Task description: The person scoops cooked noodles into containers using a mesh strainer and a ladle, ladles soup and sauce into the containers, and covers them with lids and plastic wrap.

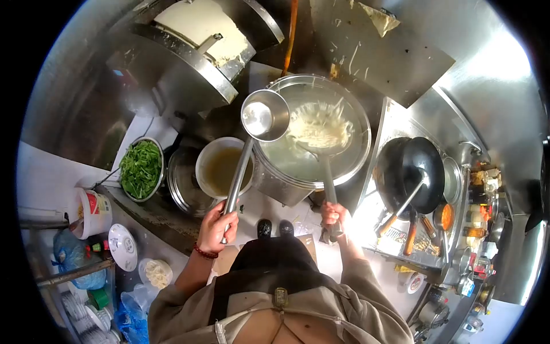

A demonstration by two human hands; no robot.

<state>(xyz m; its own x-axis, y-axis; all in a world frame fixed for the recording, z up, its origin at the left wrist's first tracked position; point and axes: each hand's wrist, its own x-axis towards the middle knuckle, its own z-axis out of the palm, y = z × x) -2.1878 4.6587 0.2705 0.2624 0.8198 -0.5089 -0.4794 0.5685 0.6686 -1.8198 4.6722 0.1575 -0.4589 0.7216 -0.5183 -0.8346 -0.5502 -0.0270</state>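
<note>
My left hand (217,229) is wrapped round the long handle of a deep metal ladle (265,117). The ladle's cup hangs over the left rim of a large metal pot (365,146); I cannot make out any contents. In my right hand (337,219) is the handle of a skimmer (327,175), reaching forward into the pot. Pale noodles (319,129) lie at the skimmer's head and largely hide it. Cloudy liquid fills the pot around them. Left of the ladle's handle stands a white tub (201,172) of brownish liquid.
A bowl of green leaves (141,170) stands at the left. Pale dough (197,23) rests on a machine above the pot's left side. At right, a black wok (424,172) sits among tools, with a ladle of orange sauce (444,217) and several seasoning containers beyond.
</note>
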